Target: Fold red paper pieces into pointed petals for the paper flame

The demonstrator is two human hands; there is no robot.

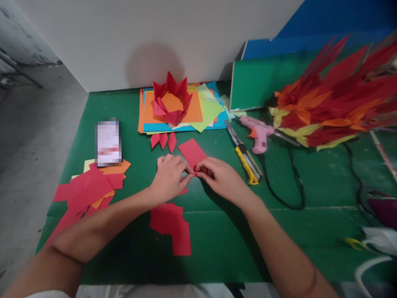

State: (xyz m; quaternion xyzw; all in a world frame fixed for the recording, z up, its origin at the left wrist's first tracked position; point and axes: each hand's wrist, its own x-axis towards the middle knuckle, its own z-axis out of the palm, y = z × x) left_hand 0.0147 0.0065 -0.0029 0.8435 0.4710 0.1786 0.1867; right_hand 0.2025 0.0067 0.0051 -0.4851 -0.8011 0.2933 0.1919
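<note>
- Grip: left hand [170, 174] and right hand [218, 176] pinch a small red paper piece [195, 174], frame centre.
- Align edges; even pressure should keep any crease crisp.

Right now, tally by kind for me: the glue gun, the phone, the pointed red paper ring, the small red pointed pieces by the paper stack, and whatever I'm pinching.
Glue gun: 1
Phone: 1
Pointed red paper ring: 1
Small red pointed pieces by the paper stack: 3
Red piece between left hand and right hand: 1
Total: 7
</note>
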